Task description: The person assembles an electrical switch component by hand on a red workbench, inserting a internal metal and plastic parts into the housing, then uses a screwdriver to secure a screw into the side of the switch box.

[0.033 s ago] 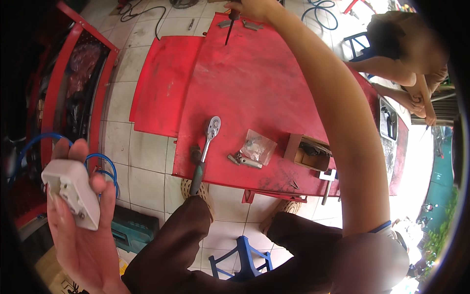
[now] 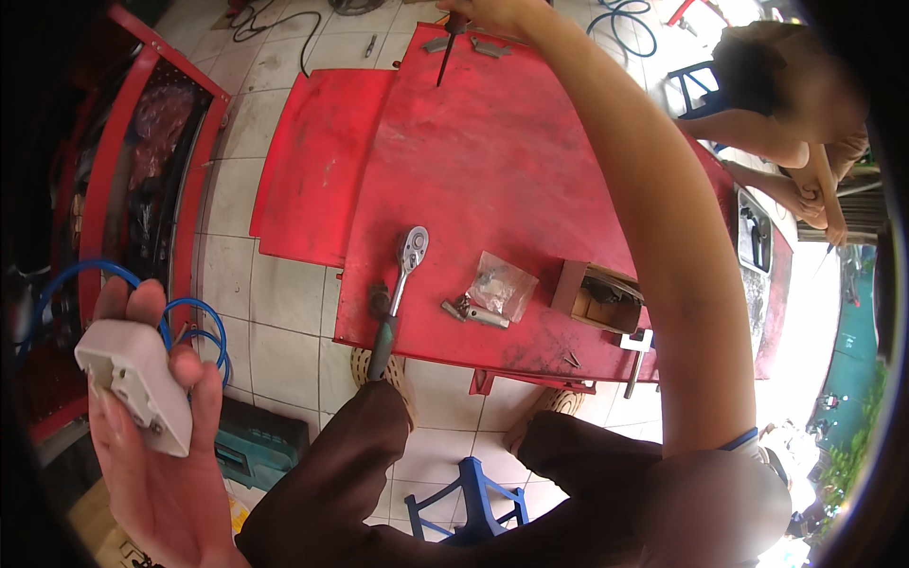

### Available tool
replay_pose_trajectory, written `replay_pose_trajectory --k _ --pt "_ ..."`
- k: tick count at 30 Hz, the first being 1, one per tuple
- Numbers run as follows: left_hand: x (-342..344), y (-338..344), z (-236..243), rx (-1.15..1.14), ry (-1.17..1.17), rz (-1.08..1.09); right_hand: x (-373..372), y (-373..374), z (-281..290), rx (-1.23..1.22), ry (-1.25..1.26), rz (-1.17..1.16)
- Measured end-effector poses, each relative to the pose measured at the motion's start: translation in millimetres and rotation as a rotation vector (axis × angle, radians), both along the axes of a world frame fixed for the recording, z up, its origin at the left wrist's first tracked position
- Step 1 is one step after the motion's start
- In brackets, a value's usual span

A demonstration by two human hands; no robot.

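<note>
Low on the left, my left hand (image 2: 156, 483) is wrapped round a white plastic housing (image 2: 137, 383), its hollow side with small inner parts turned toward the thumb. My right arm stretches across the red table (image 2: 473, 151) to its far edge. There my right hand (image 2: 497, 11), partly cut off by the upper border, grips a dark-handled screwdriver (image 2: 449, 52), its shaft slanting down over the tabletop. Two grey metal pieces (image 2: 489, 47) lie close to it. A ratchet wrench (image 2: 402, 284) rests at the near left of the table, handle over the edge.
A plastic bag (image 2: 502, 284) and metal sockets (image 2: 481, 314) lie beside an open cardboard box (image 2: 601, 298). Left stands a red tool cabinet (image 2: 142, 104) with a blue hose (image 2: 213, 312). Below are a blue stool (image 2: 469, 502) and teal case (image 2: 251, 450). Another person (image 2: 786, 142) sits right.
The white housing and my left fingers have shifted slightly down and to the left. My right hand stays at the far edge with the screwdriver, almost unmoved.
</note>
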State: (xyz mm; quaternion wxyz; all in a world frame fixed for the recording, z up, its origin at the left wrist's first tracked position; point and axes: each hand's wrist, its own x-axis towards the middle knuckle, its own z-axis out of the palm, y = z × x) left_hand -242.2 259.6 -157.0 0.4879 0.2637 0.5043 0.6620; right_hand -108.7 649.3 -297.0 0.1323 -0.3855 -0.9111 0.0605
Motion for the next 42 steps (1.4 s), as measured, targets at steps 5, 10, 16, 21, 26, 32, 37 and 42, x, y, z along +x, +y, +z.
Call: replay_pose_trajectory --k 5,10,16,21,26,32,37,42 --pt "8 8 4 -0.049 0.005 0.049 11 18 12 0.071 0.07 0.004" --pt "14 10 44 -0.134 -0.039 0.052 12 -1 45 -0.013 0.061 0.035" --pt "13 3 36 -0.124 -0.038 0.081 6 -22 33 0.032 0.054 0.018" --pt "8 -6 29 -0.049 -0.019 0.074 -3 -32 28 0.049 0.04 -0.018" --pt "1 -16 32 -0.067 -0.016 0.092 -13 -38 27 0.057 0.046 0.016" --pt "0 -12 26 -0.089 -0.038 0.108 -11 -37 11 0.084 0.102 0.049" --pt "-3 -15 3 -0.044 -0.07 0.035 -15 -48 -5 0.115 -0.036 -0.009" --pt "-8 -21 3 0.027 -0.063 0.007 -37 -32 7 0.249 0.037 -0.017"
